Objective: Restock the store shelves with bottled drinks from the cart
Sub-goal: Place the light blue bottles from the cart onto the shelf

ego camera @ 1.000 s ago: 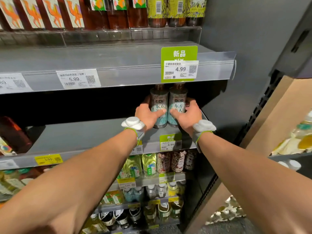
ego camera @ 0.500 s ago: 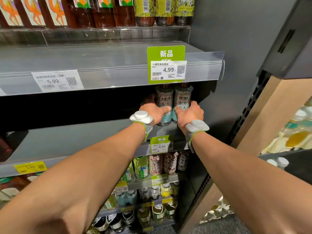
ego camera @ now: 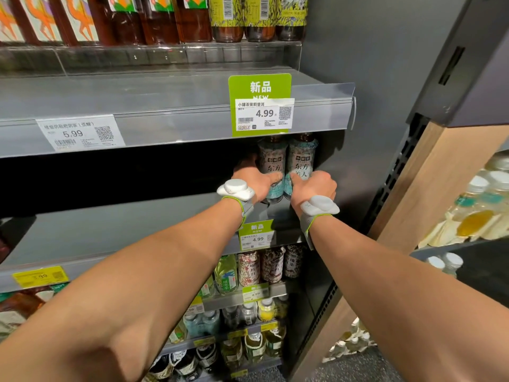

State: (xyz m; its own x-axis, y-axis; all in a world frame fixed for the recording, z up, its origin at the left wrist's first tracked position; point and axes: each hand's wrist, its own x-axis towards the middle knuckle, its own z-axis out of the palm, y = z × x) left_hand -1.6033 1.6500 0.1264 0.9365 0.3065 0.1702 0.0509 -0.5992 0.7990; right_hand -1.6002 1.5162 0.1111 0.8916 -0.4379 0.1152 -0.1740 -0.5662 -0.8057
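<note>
Grey store shelving fills the view, and the middle shelf runs mostly bare and dark toward the back. Over at its right end, close to the side wall, two tea bottles are upright and touching each other, set back from the front edge. The left hand grips the left bottle low down, thumb laid across the front of the label, fingers wrapped round the far side and out of sight. The right hand holds the right bottle the same way, thumb on the label, fingers curled round its right side. Each wrist wears a grey band with a white pod on top: the left band and the right band. Just above the bottles, a green price tag reading 4.99 hangs on the front edge of the next shelf up. Brown tea bottles line the top shelf, and patterned bottles sit on the shelf below.
</note>
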